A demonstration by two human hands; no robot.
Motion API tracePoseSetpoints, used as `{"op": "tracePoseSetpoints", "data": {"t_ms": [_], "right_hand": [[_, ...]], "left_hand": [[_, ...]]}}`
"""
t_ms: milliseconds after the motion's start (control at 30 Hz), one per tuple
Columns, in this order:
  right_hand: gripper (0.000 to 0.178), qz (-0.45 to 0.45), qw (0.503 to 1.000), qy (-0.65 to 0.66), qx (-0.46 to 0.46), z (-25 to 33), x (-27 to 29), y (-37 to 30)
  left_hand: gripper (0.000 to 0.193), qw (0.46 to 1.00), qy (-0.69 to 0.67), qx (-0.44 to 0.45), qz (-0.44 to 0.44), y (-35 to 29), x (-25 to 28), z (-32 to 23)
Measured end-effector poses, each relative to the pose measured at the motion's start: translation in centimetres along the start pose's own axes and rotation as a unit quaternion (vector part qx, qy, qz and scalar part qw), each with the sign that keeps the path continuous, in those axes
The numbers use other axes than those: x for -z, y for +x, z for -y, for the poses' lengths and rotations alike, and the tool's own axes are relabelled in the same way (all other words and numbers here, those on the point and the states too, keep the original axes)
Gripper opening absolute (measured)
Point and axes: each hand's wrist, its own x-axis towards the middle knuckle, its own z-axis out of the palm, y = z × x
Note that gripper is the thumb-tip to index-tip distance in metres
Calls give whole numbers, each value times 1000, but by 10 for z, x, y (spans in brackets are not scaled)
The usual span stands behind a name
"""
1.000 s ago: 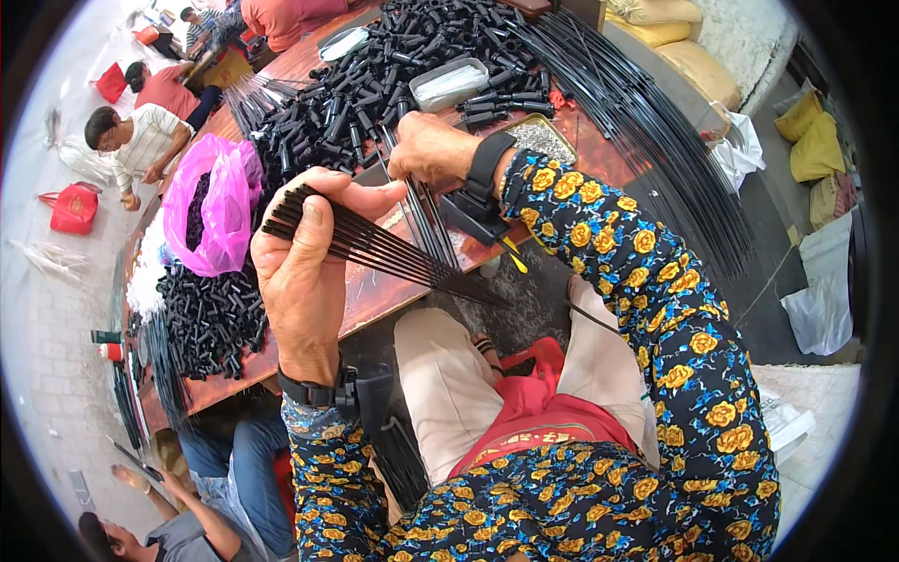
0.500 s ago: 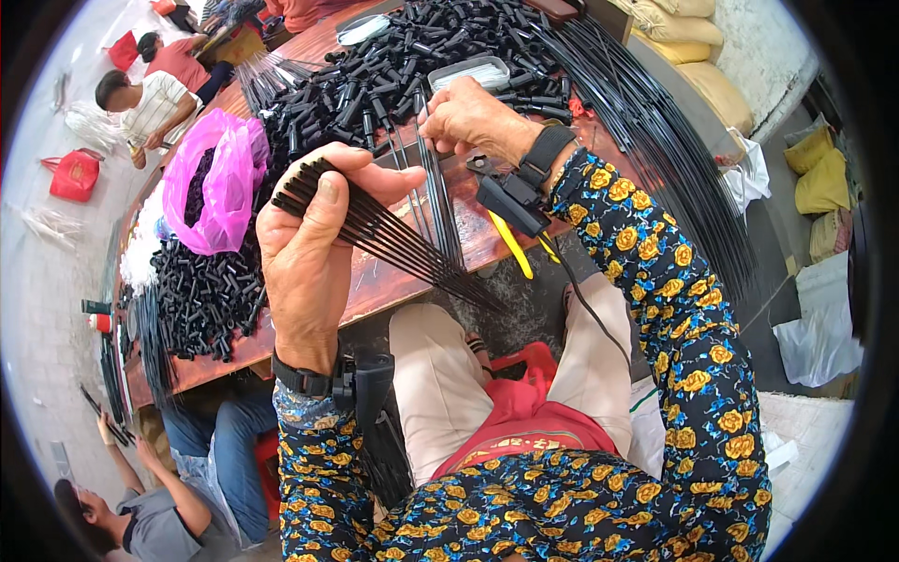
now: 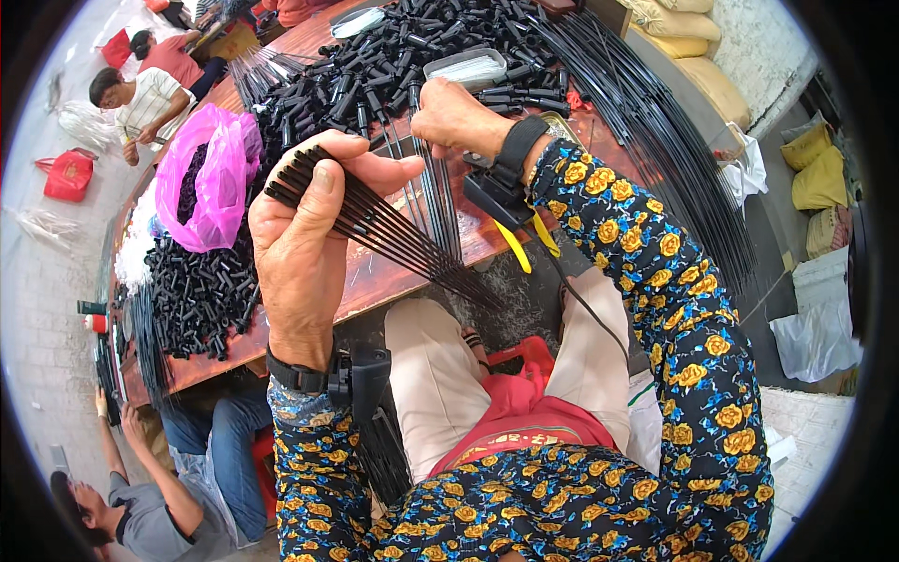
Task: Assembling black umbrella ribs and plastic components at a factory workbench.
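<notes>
My left hand (image 3: 302, 234) is wrapped round a fanned bundle of thin black rods (image 3: 403, 245). Their thicker dark ends stick out past the thumb, and the thin ends slant down over the table edge toward my lap. My right hand (image 3: 457, 120) is closed, thumb and fingers pinched at the edge of the black parts pile; whatever is between the fingertips is hidden. Just below it, more black rods (image 3: 436, 201) lie side by side on the wooden table (image 3: 384, 281), some with black tube-like ends reaching into the pile (image 3: 384, 56).
Behind my right hand sits a clear tray (image 3: 468, 67) of pale slender pieces. Long black rods (image 3: 655, 140) cover the right side. A pink plastic bag (image 3: 198, 220) and small black tubes (image 3: 201, 295) are at left. A yellow-handled tool (image 3: 512, 245) hangs below my right wrist. People work at left.
My right hand has shifted slightly left and lower, its fingers curled more tightly. My left hand keeps the rod bundle, moved a little left. At lower left, a co-worker's hands have moved.
</notes>
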Motion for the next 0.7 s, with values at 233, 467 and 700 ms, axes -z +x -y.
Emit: {"op": "tracePoseSetpoints", "data": {"t_ms": [233,467,700], "right_hand": [[18,-14,1000,-15,16,5,-11,-1],[29,-85,989,-111,44,-7,7,0],[33,28,979,-202,15,0,6,-13]], "left_hand": [[26,1000,5,-6,2,-1,-3,0],[26,1000,10,-1,-7,0,-2,0],[27,1000,11,1,0,3,-7,0]]}}
